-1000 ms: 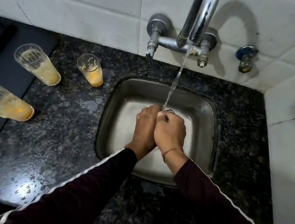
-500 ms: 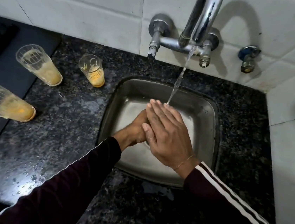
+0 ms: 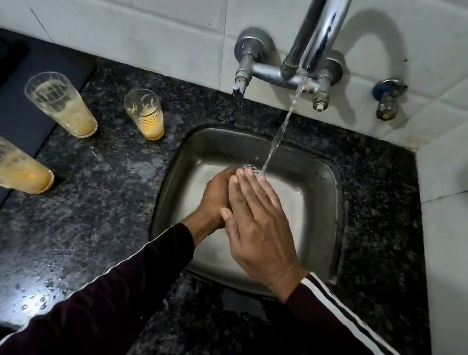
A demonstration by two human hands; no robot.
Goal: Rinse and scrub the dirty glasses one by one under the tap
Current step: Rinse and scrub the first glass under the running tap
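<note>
Three dirty glasses with orange-yellow residue stand on the dark granite counter [image 3: 91,219] left of the sink: a tall one [image 3: 60,105], a smaller one [image 3: 145,116] and one nearest me at the left edge [image 3: 9,165]. Both hands are inside the steel sink [image 3: 174,176]. My right hand [image 3: 256,226] lies flat, fingers straight and together, on top of my left hand [image 3: 214,195], whose fingers are hidden beneath it. No glass is in either hand. Water [image 3: 278,135] runs from the chrome tap [image 3: 317,26] and lands just beyond my right fingertips.
A drain grate [image 3: 250,167] shows just past my fingertips. A dark mat [image 3: 0,121] covers the counter's left part, under the nearest glass. A small valve [image 3: 388,95] sits on the tiled back wall, and a tiled side wall closes the right. Water drops lie on the near counter.
A second ago both hands were fists pressed together under the stream. The right hand has since opened flat and slid over the left hand. The glasses have not moved.
</note>
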